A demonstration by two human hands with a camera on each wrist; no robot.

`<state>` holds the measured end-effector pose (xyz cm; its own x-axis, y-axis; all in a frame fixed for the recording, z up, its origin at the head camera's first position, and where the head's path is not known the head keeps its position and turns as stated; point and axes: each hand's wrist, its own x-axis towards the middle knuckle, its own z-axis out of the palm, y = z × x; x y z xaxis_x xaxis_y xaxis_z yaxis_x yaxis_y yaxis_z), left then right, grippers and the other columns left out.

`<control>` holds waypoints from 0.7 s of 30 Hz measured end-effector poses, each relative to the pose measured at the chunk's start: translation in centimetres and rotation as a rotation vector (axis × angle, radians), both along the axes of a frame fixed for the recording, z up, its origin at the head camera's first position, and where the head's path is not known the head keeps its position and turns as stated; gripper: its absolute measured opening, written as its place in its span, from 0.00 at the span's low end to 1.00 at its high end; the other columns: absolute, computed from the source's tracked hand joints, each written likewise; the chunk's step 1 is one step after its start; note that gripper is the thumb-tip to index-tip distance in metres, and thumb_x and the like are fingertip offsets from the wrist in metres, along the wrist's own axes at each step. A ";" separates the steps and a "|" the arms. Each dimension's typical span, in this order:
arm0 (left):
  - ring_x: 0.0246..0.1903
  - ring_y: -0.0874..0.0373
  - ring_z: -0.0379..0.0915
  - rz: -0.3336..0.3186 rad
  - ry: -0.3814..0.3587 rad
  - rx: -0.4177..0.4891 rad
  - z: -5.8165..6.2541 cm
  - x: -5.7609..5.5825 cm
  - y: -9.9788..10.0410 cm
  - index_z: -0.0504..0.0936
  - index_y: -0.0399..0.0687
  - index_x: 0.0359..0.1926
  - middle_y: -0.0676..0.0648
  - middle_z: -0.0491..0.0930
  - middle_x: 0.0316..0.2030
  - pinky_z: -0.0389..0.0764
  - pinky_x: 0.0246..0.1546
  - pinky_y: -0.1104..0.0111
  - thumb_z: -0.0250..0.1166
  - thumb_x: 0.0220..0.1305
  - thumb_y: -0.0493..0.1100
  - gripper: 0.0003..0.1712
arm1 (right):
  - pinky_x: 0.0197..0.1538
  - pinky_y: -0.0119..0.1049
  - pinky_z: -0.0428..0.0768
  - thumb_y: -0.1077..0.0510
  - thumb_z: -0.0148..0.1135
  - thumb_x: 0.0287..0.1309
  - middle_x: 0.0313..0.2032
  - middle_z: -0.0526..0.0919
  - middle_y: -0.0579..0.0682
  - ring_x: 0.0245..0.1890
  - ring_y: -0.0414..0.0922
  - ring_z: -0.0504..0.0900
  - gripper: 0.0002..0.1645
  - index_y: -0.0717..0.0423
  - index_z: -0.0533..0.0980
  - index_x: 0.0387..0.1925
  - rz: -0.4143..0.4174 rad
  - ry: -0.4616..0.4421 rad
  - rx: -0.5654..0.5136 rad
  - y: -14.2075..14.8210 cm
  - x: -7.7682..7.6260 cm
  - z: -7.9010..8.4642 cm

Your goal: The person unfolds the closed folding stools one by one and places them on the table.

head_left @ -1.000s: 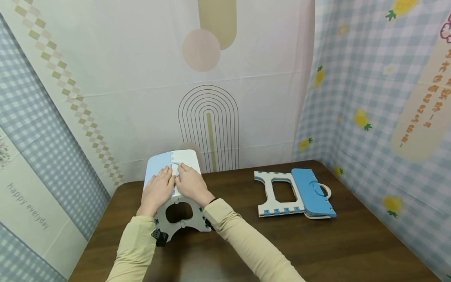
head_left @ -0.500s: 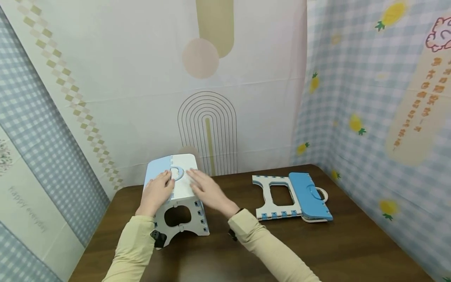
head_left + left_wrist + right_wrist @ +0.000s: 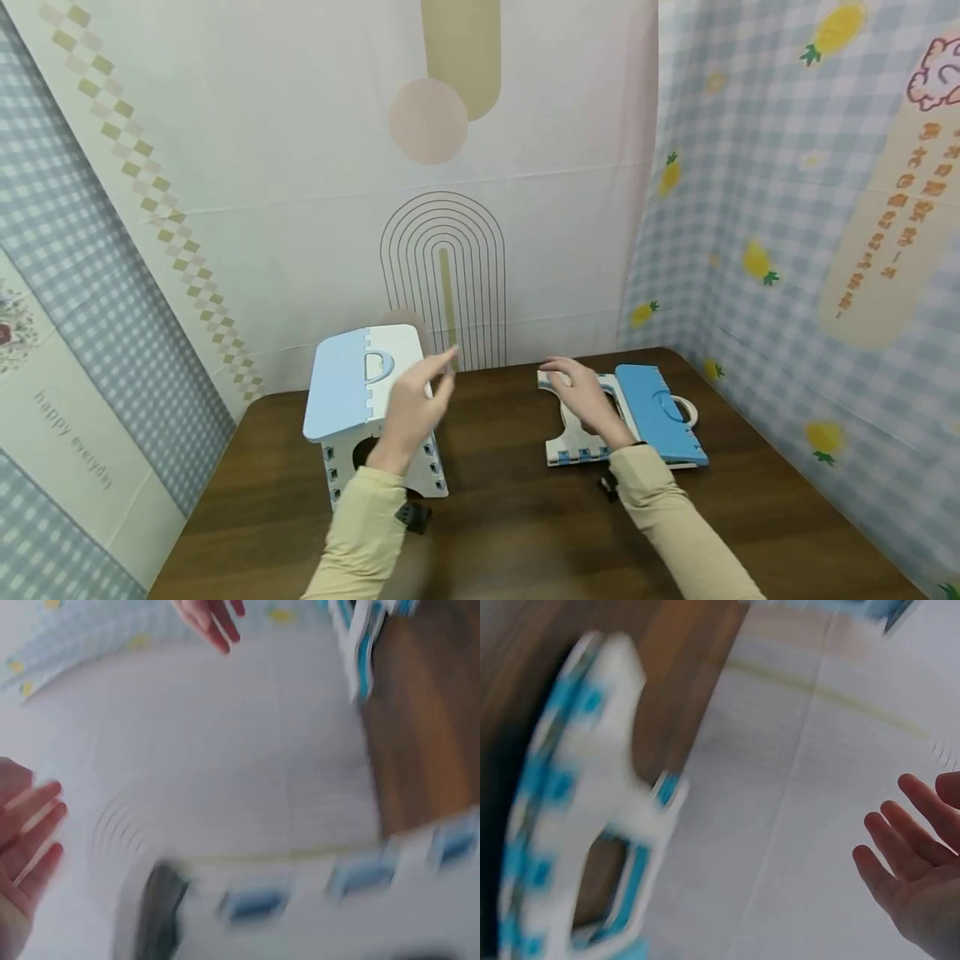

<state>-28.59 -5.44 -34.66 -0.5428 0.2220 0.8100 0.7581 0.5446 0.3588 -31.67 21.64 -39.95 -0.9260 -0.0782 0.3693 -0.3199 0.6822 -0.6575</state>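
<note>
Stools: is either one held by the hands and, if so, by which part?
Nothing is held: the left hand and right hand are both empty, fingers clear of the open stool and folded stool.

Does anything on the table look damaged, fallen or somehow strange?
Nothing stands out: the unfolded stool stands upright and the folded stool lies flat. No damage or spill shows, though the left hand and right hand partly hide them.
</note>
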 end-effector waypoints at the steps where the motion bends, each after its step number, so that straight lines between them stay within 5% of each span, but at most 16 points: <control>1: 0.48 0.57 0.76 -0.032 -0.012 -0.009 -0.4 -0.1 0.9 0.77 0.47 0.51 0.47 0.80 0.47 0.74 0.53 0.67 0.59 0.55 0.33 0.20 | 0.53 0.50 0.73 0.53 0.45 0.64 0.59 0.69 0.55 0.59 0.54 0.68 0.17 0.53 0.75 0.49 -0.027 -0.004 0.010 1.2 0.0 -0.4; 6: 0.49 0.60 0.75 -0.106 -0.124 -0.047 -3.1 -0.8 5.1 0.77 0.51 0.52 0.50 0.80 0.48 0.73 0.53 0.69 0.57 0.58 0.37 0.19 | 0.45 0.51 0.74 0.57 0.45 0.64 0.53 0.73 0.61 0.51 0.58 0.73 0.17 0.60 0.76 0.46 -0.149 -0.004 0.081 6.9 0.5 -1.5; 11: 0.53 0.57 0.72 -0.153 -0.332 -0.116 -6.6 -0.9 8.2 0.74 0.53 0.55 0.51 0.76 0.52 0.72 0.55 0.65 0.56 0.61 0.42 0.20 | 0.42 0.51 0.73 0.57 0.44 0.63 0.52 0.72 0.65 0.49 0.61 0.72 0.19 0.63 0.74 0.49 -0.274 -0.103 0.129 12.1 2.3 -2.8; 21: 0.63 0.56 0.60 -0.245 -0.657 -0.226 -10.4 -1.8 11.2 0.64 0.57 0.63 0.52 0.65 0.62 0.65 0.61 0.60 0.57 0.60 0.52 0.29 | 0.41 0.47 0.73 0.50 0.35 0.65 0.57 0.59 0.73 0.50 0.64 0.67 0.33 0.73 0.54 0.61 -0.380 -0.432 -0.074 18.8 4.0 -5.0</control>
<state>-30.41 5.79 -45.09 -0.8137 0.5225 0.2548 0.5350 0.5017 0.6797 -27.64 40.41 -45.00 -0.9519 0.3013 -0.0562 0.2465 0.6437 -0.7245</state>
